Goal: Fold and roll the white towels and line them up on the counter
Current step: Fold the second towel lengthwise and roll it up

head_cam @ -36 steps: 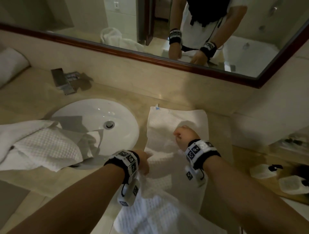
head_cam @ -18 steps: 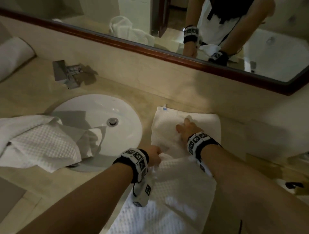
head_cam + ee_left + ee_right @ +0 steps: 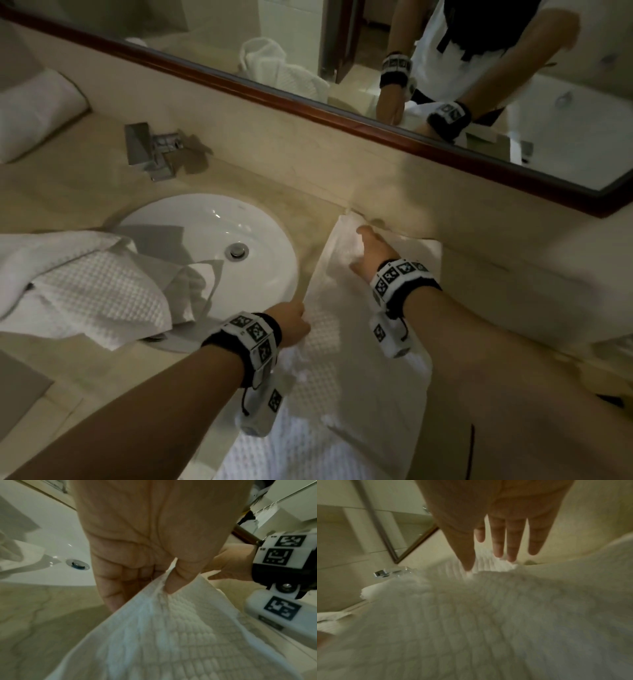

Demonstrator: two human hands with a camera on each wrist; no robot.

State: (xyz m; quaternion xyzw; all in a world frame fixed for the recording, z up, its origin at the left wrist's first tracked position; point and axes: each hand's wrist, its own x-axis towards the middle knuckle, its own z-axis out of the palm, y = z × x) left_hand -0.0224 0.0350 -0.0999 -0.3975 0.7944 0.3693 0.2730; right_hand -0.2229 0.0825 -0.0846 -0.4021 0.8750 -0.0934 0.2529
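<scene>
A white waffle towel point(image 3: 346, 346) lies lengthwise on the beige counter point(image 3: 85, 359) right of the sink, its near end hanging over the front edge. My left hand point(image 3: 294, 323) pinches the towel's left edge point(image 3: 161, 588) between thumb and fingers. My right hand point(image 3: 371, 255) lies flat with straight fingers point(image 3: 498, 543) on the towel's far end point(image 3: 488, 601), close to the backsplash. A second white towel point(image 3: 92, 291) lies crumpled at the left, partly draped into the sink. A rolled white towel point(image 3: 30, 113) rests at the far left by the wall.
The round white sink point(image 3: 219, 246) sits left of the flat towel, with a chrome faucet point(image 3: 150, 150) behind it. A wood-framed mirror point(image 3: 342, 116) runs along the wall above the backsplash. Blurred pale objects point(image 3: 582, 308) stand at the right of the counter.
My right hand has uncurled and slid away along the towel toward the backsplash, flattening it. My left hand has kept its pinch on the towel's left edge. The head view has tilted.
</scene>
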